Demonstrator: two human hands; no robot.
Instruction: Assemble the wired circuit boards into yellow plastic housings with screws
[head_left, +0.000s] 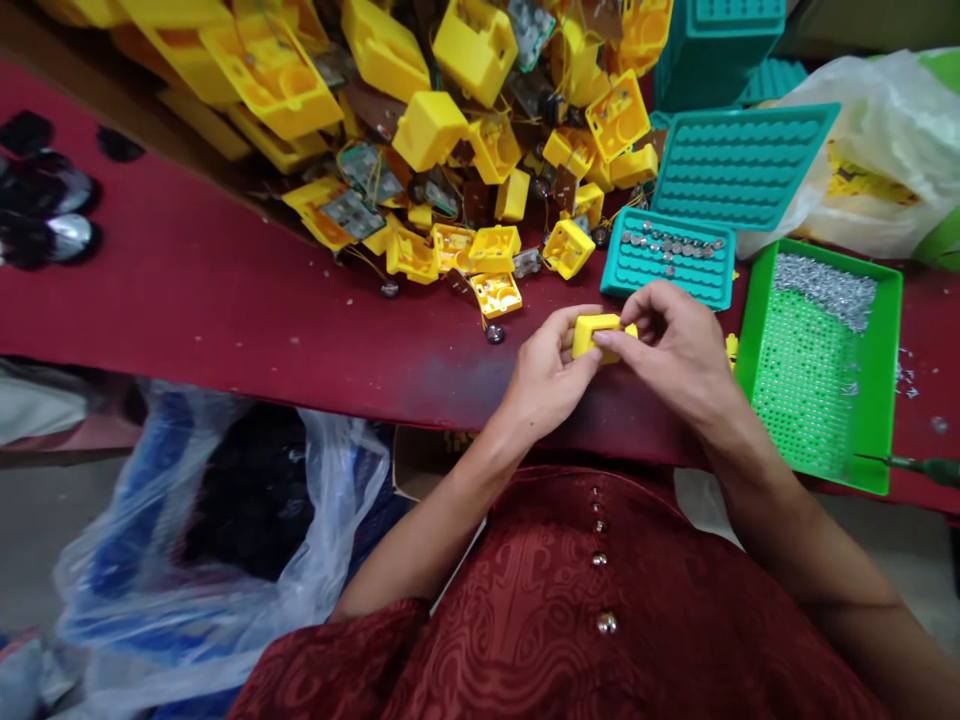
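Note:
A small yellow plastic casing (591, 333) is held just above the front edge of the red-covered table. My left hand (546, 368) grips its left side between thumb and fingers. On the other side, my right hand (679, 345) is closed with thumb and fingertips pressed against the casing. A bit of yellow shows by the right fingertips; whether it is a separate piece I cannot tell. Just beyond the hands lies a teal tray (611, 285) with small round metal pieces in its grooves. An open yellow casing (496, 294) with wires rests to the left.
A large pile of yellow casings (427, 130) with circuit boards and wires fills the back. The green basket (894, 370) on the right holds small screws (825, 285), and a screwdriver (919, 465) lies across its corner. A plastic-lined blue crate (127, 560) stands below at left.

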